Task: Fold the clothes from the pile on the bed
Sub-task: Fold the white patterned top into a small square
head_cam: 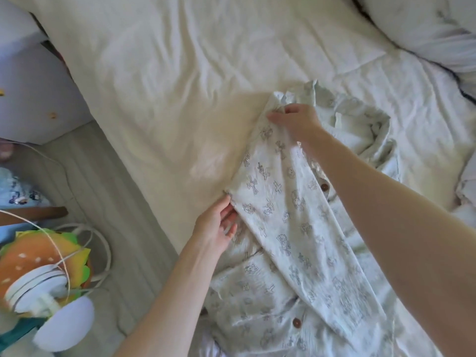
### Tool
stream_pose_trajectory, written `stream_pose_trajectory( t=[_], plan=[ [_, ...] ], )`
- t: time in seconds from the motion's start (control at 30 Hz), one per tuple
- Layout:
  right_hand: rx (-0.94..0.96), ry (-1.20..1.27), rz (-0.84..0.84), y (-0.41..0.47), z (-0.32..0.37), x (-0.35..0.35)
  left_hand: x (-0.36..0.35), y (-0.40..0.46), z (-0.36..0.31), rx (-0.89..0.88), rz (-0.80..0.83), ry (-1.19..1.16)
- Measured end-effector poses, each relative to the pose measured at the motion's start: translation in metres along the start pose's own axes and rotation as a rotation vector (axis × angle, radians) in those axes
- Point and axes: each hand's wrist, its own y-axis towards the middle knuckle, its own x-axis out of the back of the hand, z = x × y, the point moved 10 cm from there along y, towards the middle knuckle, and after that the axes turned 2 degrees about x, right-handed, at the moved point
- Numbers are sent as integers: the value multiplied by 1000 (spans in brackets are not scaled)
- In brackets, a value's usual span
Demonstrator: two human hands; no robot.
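The bed (167, 73), covered with a creased cream sheet, fills most of the view, and all the rest lies on it or beside it. The printed shirt (280, 222) is the next largest thing: a pale garment with small grey drawings and brown buttons, spread on the near right part of the bed. One long strip of it, maybe a sleeve, runs between the two hands. Beyond the far grip and to its right the cloth is bunched in loose folds. Toward the person from the near grip the shirt body lies flatter, with two buttons visible.

A white pillow (425, 29) lies far beyond the grips, at the top right corner. To the left of the near grip, off the bed, a burger-shaped cushion (43, 256) sits on the grey floor with a white round device (43, 287) and white cables on top of it.

The right hand (296, 122) reaches across the shirt and pinches the far end of the strip with curled fingertips, and the cloth rises a little there. The left hand (219, 225) holds the near end of the strip at its left edge. Its fingers are curled under the cloth and the thumb is on top.
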Motion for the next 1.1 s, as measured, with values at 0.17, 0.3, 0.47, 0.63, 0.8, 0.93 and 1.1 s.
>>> stream_pose_trajectory(
  t=[0.17,0.3,0.47,0.63,0.8,0.93,1.1],
  plan=[
    [13,131,-31,11,18,-19,27,-1,-48,-292,-92,145],
    [32,18,-30,3,1,-25,20,-6,-75,-533,-156,439],
    [62,-92,-39,7,-10,-18,-24,-6,-78,-632,52,786],
    [128,-64,-41,11,6,-28,-10,-2,-96,-737,-89,815],
    [199,-30,-216,-6,4,5,-17,-15,-112,-898,-188,856],
    [264,-115,-476,-26,-24,81,-73,-51,-125,-1241,-272,1114],
    [43,-362,-698,-28,-100,188,-183,-76,-87,-1628,-124,1520]
  ],
)
